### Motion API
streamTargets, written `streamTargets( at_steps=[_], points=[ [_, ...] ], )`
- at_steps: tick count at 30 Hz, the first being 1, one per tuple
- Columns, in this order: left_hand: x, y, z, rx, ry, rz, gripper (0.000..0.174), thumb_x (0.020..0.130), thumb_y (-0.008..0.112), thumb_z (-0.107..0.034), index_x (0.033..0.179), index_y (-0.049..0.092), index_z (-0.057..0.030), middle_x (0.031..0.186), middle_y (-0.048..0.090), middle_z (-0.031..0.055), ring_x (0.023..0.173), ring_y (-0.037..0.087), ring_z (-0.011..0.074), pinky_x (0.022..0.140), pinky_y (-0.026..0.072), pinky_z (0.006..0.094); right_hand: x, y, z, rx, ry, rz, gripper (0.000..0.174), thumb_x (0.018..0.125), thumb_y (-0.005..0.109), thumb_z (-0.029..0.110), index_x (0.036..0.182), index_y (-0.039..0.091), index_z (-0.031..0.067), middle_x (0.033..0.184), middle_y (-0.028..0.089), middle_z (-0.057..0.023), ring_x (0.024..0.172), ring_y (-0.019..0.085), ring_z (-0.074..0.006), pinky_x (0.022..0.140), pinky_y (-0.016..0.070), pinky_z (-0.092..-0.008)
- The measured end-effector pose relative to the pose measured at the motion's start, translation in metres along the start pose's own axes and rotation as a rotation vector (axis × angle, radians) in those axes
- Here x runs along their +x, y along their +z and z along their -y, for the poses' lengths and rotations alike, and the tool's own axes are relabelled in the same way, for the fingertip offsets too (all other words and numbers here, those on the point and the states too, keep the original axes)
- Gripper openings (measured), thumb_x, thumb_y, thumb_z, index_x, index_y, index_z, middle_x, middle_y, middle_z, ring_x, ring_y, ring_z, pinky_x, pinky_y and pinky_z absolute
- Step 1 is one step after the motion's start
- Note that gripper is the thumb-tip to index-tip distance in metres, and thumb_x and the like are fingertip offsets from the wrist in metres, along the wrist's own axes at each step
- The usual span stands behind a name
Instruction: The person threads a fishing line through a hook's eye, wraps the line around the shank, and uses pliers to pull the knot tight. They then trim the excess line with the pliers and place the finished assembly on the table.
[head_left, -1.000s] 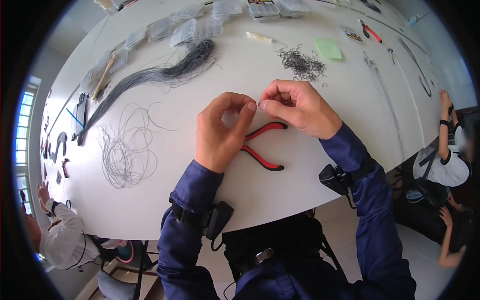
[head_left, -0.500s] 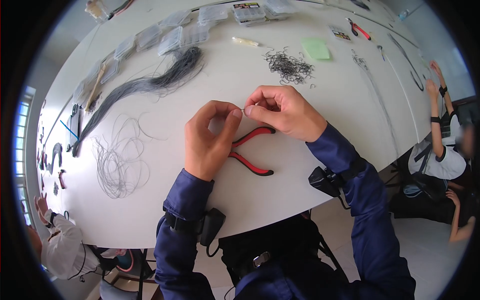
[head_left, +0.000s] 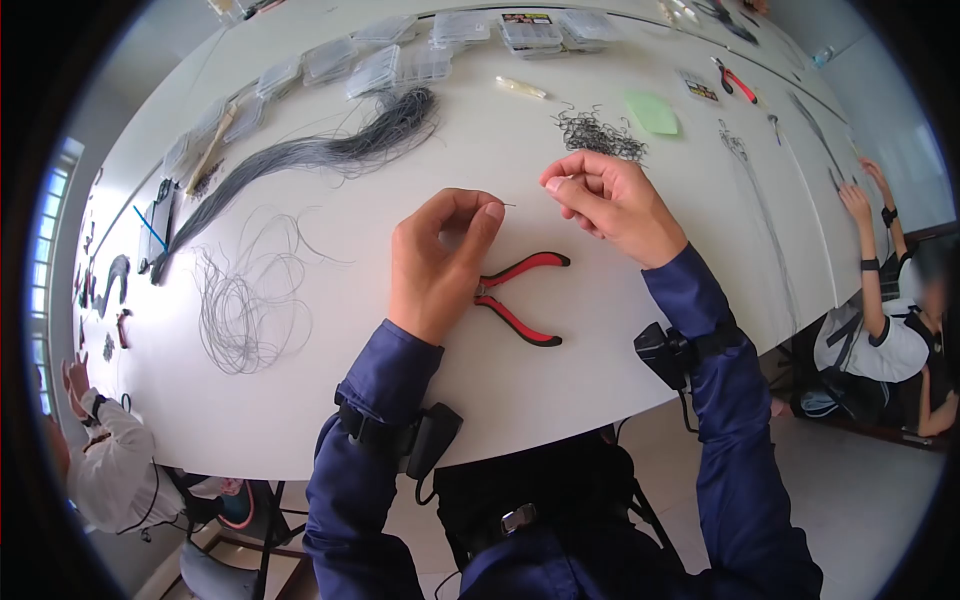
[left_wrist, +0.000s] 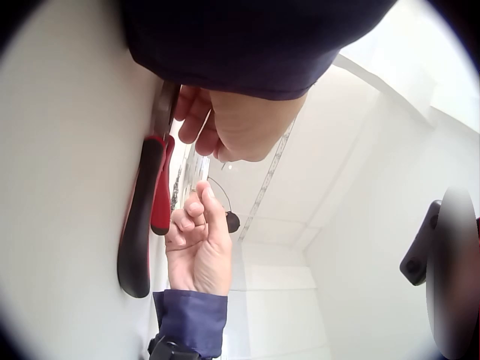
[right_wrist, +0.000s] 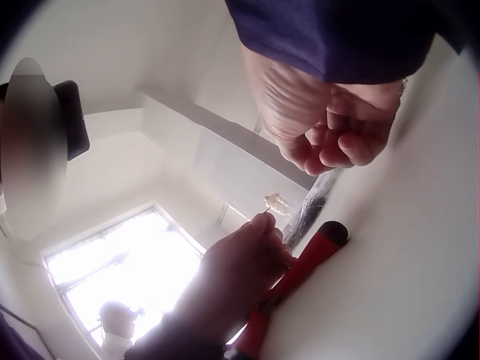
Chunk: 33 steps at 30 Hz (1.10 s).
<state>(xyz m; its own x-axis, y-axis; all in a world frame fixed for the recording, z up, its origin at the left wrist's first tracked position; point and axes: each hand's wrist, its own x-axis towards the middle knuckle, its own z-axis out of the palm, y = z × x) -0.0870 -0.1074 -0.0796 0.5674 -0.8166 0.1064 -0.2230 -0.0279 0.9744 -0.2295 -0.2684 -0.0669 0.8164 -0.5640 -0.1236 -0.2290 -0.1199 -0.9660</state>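
In the head view my left hand (head_left: 440, 260) pinches a thin, short dark piece (head_left: 510, 205) between thumb and index finger, its end sticking out to the right. My right hand (head_left: 625, 205) is raised a short gap to the right, fingers curled, with nothing visible in it. The right wrist view shows those curled fingers (right_wrist: 352, 146) close up and the thin piece (right_wrist: 267, 211) at the left fingertips. Red-and-black pliers (head_left: 520, 317) lie with handles spread on the table, just right of the left hand.
Behind the hands lie a pile of dark hooks (head_left: 600, 137), a green paper (head_left: 653, 112) and a bundle of grey strands (head_left: 300, 150). Loose coiled line (head_left: 240, 325) spreads at left. Clear plastic boxes (head_left: 375, 72) stand at the back. People sit at both sides.
My right hand has parted from the left and moved to the right. The thin piece stays pinched in the left hand, its end now exposed.
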Motion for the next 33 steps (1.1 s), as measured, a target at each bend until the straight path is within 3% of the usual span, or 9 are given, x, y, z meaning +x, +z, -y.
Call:
streamTargets(
  at_steps=[3, 9, 13, 20, 33],
  points=[
    [0.001, 0.0, 0.007, -0.027, 0.019, -0.022, 0.019, 0.094, 0.066, -0.015, 0.094, 0.066, 0.0036, 0.083, 0.065, 0.0021, 0.08, 0.057, 0.0079, 0.077, 0.0461, 0.0236, -0.001, 0.005, -0.006, -0.073, -0.107, 0.096, 0.021, 0.092, 0.067, 0.02, 0.101, 0.067, 0.0016, 0.074, 0.063, 0.0023, 0.07, 0.056, -0.0048, 0.062, 0.0451, -0.0217],
    [0.0, -0.001, 0.005, -0.059, 0.08, -0.063, 0.017, 0.093, 0.066, -0.014, 0.093, 0.065, 0.0036, 0.084, 0.066, 0.0025, 0.079, 0.058, 0.0084, 0.078, 0.047, 0.0245, -0.001, 0.017, 0.008, -0.14, -0.106, 0.089, 0.02, 0.091, 0.067, 0.018, 0.102, 0.067, 0.0011, 0.073, 0.063, 0.001, 0.067, 0.052, -0.0049, 0.061, 0.0446, -0.0233],
    [-0.003, -0.004, -0.001, -0.18, 0.259, -0.117, 0.013, 0.094, 0.064, -0.011, 0.093, 0.061, 0.0021, 0.083, 0.063, 0.0015, 0.075, 0.054, 0.0073, 0.071, 0.0452, 0.0236, 0.009, 0.027, 0.019, -0.224, -0.059, 0.156, 0.02, 0.092, 0.067, 0.019, 0.101, 0.067, 0.0006, 0.072, 0.061, 0.0016, 0.066, 0.052, -0.0052, 0.061, 0.0449, -0.0242],
    [-0.002, -0.003, 0.0, -0.266, 0.143, -0.173, 0.013, 0.097, 0.06, -0.012, 0.096, 0.058, 0.0007, 0.08, 0.06, 0.0008, 0.07, 0.053, 0.0056, 0.064, 0.0436, 0.0212, 0.028, 0.041, 0.017, -0.396, -0.08, 0.219, 0.021, 0.091, 0.067, 0.019, 0.099, 0.066, -0.0002, 0.071, 0.062, -0.0019, 0.061, 0.053, -0.0086, 0.054, 0.0454, -0.0272],
    [-0.002, 0.0, 0.002, -0.15, 0.015, -0.126, 0.015, 0.097, 0.06, -0.015, 0.094, 0.058, -0.0003, 0.074, 0.056, -0.0018, 0.065, 0.051, 0.0053, 0.06, 0.0429, 0.021, 0.016, 0.005, 0.017, -0.318, 0.058, 0.02, 0.022, 0.091, 0.067, 0.021, 0.1, 0.067, -0.0001, 0.072, 0.067, -0.0041, 0.062, 0.057, -0.009, 0.059, 0.0474, -0.027]
  ],
)
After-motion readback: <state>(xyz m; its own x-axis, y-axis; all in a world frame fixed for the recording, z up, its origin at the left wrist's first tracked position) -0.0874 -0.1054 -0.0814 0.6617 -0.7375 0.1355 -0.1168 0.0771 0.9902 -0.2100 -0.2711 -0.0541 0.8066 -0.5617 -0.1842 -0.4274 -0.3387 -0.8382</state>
